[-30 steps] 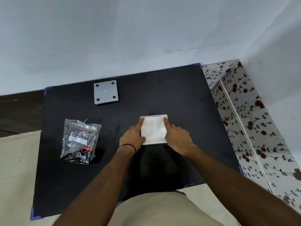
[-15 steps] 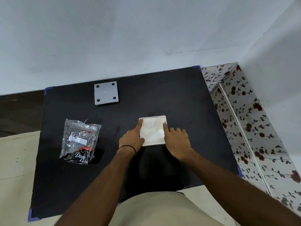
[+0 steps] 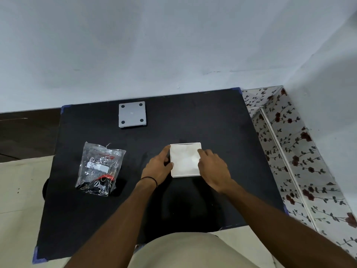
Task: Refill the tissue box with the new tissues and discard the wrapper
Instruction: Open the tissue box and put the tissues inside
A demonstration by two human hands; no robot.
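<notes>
A white square tissue box (image 3: 185, 172) sits open-topped near the middle of the black table (image 3: 222, 122), filled with white tissues (image 3: 184, 158). My left hand (image 3: 158, 168) holds its left side, index finger along the rim and thumb against the wall. My right hand (image 3: 213, 168) holds the right side, with the index fingertip resting on the tissues at the rim. The empty clear plastic wrapper (image 3: 99, 168), printed red and black at its near end, lies crumpled on the table to the left.
A grey square panel (image 3: 132, 115) with four black dots lies flat near the table's far edge. A pale wall stands behind the table. A floral-patterned surface (image 3: 301, 161) runs along the right side. Tan cloth covers my lap at the near edge.
My right index fingertip has slid slightly back along the box's right rim. Box, wrapper and grey panel have stayed in place.
</notes>
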